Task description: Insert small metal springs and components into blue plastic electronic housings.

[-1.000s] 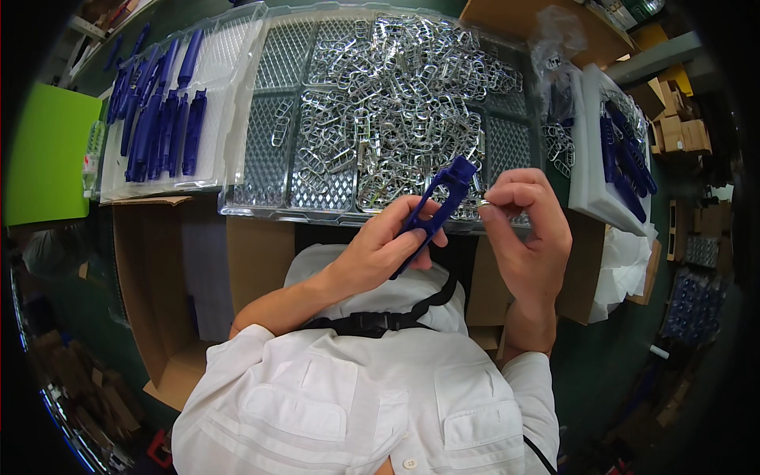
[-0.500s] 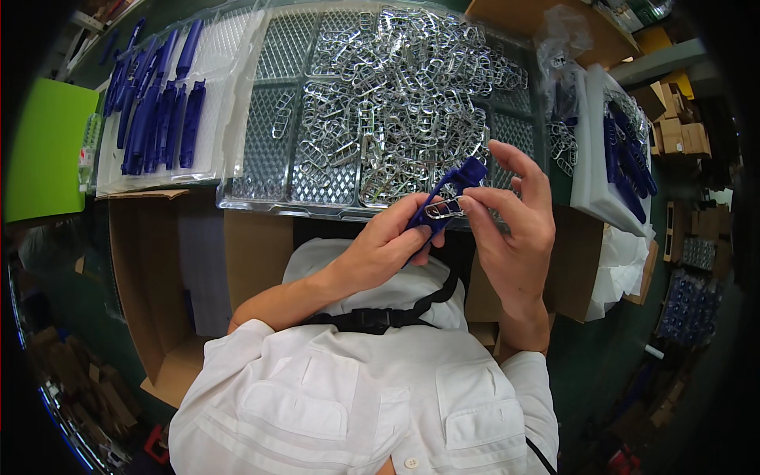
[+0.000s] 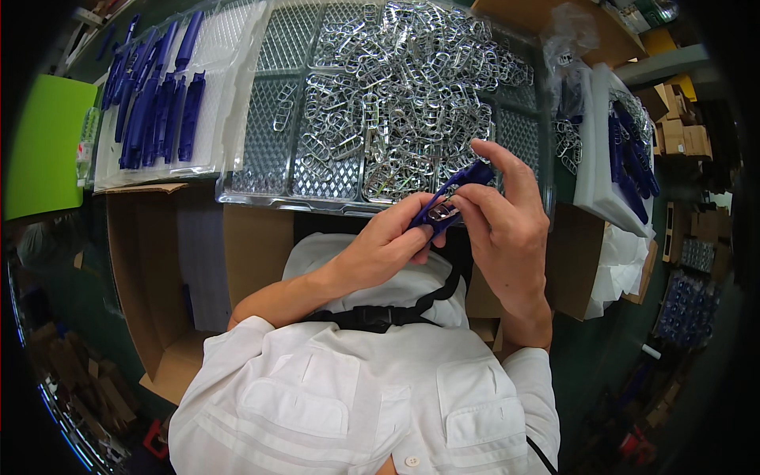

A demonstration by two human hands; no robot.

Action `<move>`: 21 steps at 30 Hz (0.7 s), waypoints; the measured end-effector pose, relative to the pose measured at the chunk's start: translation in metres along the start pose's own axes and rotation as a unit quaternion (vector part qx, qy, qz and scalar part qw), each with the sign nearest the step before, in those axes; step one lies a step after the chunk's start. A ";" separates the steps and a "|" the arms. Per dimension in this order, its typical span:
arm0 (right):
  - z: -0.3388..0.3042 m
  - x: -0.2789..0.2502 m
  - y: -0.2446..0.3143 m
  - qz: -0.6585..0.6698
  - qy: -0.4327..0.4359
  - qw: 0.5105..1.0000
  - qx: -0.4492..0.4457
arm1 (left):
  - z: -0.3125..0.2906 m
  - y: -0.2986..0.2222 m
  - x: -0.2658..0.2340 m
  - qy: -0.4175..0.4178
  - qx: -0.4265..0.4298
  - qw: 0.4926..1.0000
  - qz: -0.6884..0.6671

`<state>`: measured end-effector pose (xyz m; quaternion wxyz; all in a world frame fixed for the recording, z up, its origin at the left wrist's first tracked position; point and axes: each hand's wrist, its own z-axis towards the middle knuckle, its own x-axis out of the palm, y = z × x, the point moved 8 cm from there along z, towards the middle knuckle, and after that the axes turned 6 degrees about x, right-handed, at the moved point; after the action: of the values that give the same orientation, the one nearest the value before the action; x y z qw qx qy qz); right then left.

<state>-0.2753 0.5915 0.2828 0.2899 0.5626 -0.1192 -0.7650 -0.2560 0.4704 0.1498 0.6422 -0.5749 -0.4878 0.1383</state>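
Note:
My left hand (image 3: 392,239) grips a long dark-blue plastic piece (image 3: 473,172) near its lower end, holding it tilted in front of the clear tray. A small shiny metal wire clip (image 3: 440,211) lies against the hollow of the blue piece. My right hand (image 3: 511,229) pinches the clip's right side between thumb and a finger, while its index finger arches up beyond the blue piece. Beyond both hands, a heap of similar metal clips (image 3: 419,87) fills much of the tray (image 3: 264,154). My fingers hide parts of the blue piece and clip.
Several blue plastic pieces (image 3: 163,111) lie on a white tray (image 3: 229,47) at the far left. More sit in a white foam box (image 3: 590,150) on the right. An open cardboard box (image 3: 150,277) stands below the table edge, and a green panel (image 3: 47,150) is at left.
My right hand has moved slightly left and down, pushing the metal clip deeper into the blue piece. The blue piece has tipped a little flatter. My left hand keeps its grip.

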 end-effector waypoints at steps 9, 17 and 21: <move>0.000 0.003 -0.002 -0.008 0.007 1.000 -0.016 | -0.002 0.001 0.000 -0.007 -0.019 1.000 -0.007; -0.006 0.013 -0.007 0.012 0.020 0.999 -0.040 | -0.005 0.008 0.001 0.003 -0.025 1.000 0.015; -0.012 0.017 -0.007 -0.002 0.013 1.000 -0.028 | -0.005 0.003 0.000 -0.020 0.000 0.999 0.041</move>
<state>-0.2696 0.5892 0.2620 0.3057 0.5647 -0.0930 -0.7609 -0.2511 0.4682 0.1473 0.6259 -0.5918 -0.4766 0.1758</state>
